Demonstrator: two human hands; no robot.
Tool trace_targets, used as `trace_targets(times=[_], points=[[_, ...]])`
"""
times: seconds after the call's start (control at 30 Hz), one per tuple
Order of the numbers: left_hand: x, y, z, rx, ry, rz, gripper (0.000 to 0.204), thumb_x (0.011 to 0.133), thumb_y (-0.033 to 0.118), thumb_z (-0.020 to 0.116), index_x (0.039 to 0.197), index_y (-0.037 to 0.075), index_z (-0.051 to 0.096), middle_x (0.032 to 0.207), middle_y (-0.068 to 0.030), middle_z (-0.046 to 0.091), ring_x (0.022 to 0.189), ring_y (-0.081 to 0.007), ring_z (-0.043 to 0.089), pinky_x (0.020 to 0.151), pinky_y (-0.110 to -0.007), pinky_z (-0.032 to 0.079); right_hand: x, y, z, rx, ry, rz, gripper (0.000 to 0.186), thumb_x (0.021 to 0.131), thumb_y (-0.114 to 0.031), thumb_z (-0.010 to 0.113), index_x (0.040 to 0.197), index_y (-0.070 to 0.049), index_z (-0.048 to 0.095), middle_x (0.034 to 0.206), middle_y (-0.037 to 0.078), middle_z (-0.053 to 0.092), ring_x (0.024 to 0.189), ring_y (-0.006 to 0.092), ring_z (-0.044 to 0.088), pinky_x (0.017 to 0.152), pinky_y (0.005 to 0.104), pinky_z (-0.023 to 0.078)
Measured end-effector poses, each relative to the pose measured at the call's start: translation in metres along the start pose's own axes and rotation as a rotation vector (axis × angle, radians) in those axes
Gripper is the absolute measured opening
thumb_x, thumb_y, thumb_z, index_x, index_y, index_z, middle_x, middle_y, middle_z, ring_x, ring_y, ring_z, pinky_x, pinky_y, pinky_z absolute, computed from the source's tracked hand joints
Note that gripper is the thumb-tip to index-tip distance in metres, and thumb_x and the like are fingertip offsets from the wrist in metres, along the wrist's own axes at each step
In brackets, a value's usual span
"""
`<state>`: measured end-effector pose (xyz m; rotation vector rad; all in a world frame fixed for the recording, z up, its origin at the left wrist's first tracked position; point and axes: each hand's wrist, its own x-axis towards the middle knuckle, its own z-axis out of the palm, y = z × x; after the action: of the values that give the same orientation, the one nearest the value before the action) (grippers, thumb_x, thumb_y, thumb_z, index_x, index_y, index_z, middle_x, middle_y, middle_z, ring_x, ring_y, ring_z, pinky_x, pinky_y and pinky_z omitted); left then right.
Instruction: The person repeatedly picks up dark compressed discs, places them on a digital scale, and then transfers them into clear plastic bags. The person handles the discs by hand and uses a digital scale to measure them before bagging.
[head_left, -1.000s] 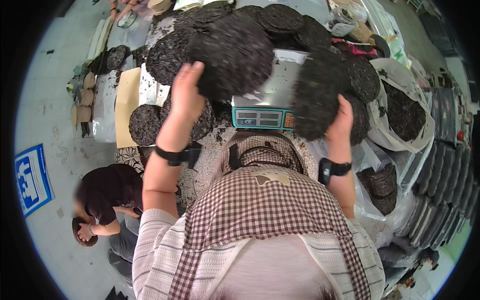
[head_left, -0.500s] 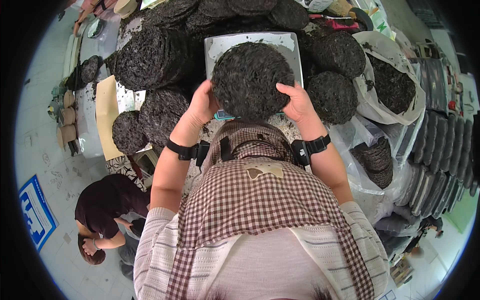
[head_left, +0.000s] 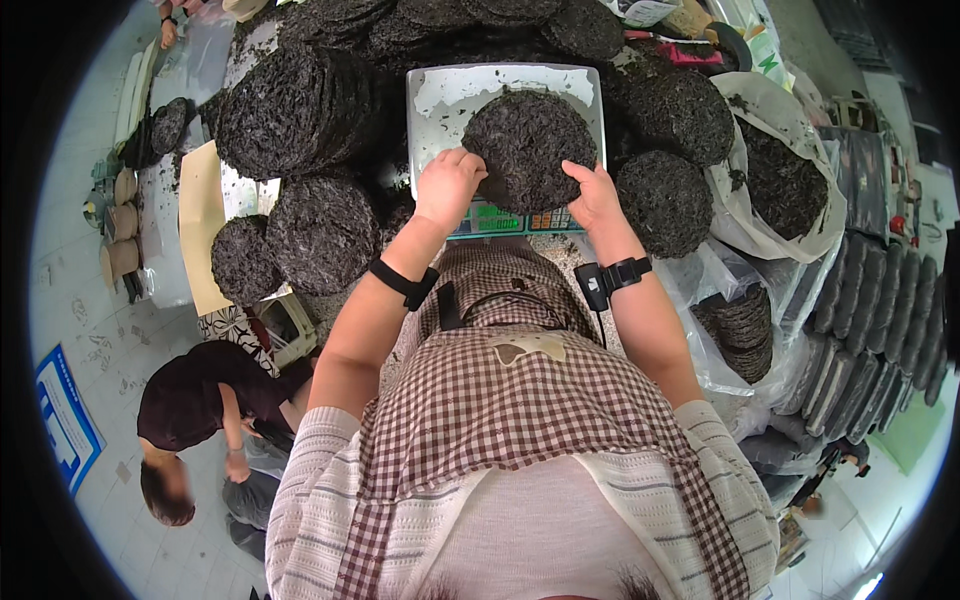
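Note:
A round black cake of dried seaweed (head_left: 530, 150) is over the pale tray of a digital weighing scale (head_left: 437, 95); whether it rests on the tray is hidden. My right hand (head_left: 597, 200) grips its right edge, thumb on top. Fingers curled together, my left hand (head_left: 450, 188) pinches at the cake's left edge. Below the cake shows the scale's lit green display (head_left: 492, 220) with part of its keypad. Stacks of similar seaweed cakes (head_left: 295, 115) stand left of the scale, and more cakes (head_left: 665, 203) lie to its right.
An open white bag (head_left: 728, 205) of dark seaweed and a clear plastic bag (head_left: 690, 300) with stacked cakes sit at the right. Farther right are dark packed rolls (head_left: 880, 280). Brown cardboard (head_left: 203, 230) stands at the left. A person in dark clothes (head_left: 195, 400) bends over at lower left.
The seaweed cake has moved away from me and lower, uncovering the scale's display. My left hand has gone from holding its side to a curled pinch. The bending person's arm has shifted.

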<state>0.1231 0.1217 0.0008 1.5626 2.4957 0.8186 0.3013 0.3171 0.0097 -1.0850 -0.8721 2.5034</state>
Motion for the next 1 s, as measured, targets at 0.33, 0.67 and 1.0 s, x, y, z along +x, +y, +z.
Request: trace_targets(times=[0.33,0.67,1.0], points=[[-0.041,-0.001,-0.085,-0.416,0.060,-0.514,0.011,0.096,0.008,0.065,0.097,-0.003,0.065,0.094,-0.0223,0.067,0.090,-0.0409,0.067,0.081,-0.046,0.053,-0.073,-0.044,0.067,-0.924,-0.065,-1.063,0.043,0.095,0.005,0.061,0.138,0.002,0.061,0.139,0.016,0.067,0.127,0.0285,0.066,0.108,0.0382,0.050],[-0.078,0.015,-0.122,-0.110,-0.367,-0.479,0.026,0.094,0.024,0.076,0.108,0.002,0.071,0.090,-0.0143,0.072,0.079,-0.0289,0.070,0.074,-0.038,0.055,-0.099,-0.056,0.021,-1.538,-0.005,-1.057,0.046,0.084,-0.013,0.076,0.129,-0.007,0.068,0.142,0.013,0.064,0.136,0.0341,0.058,0.118,0.0497,0.041],[-0.030,-0.029,-0.050,-0.190,0.161,-0.360,0.041,0.107,0.032,0.056,0.132,0.000,0.061,0.125,-0.0227,0.065,0.122,-0.0418,0.058,0.108,-0.051,0.043,-0.071,-0.075,-0.016,-1.212,0.296,-0.633,0.036,0.100,-0.031,0.072,0.113,0.004,0.073,0.102,0.012,0.070,0.087,0.0198,0.067,0.078,0.0350,0.054]])
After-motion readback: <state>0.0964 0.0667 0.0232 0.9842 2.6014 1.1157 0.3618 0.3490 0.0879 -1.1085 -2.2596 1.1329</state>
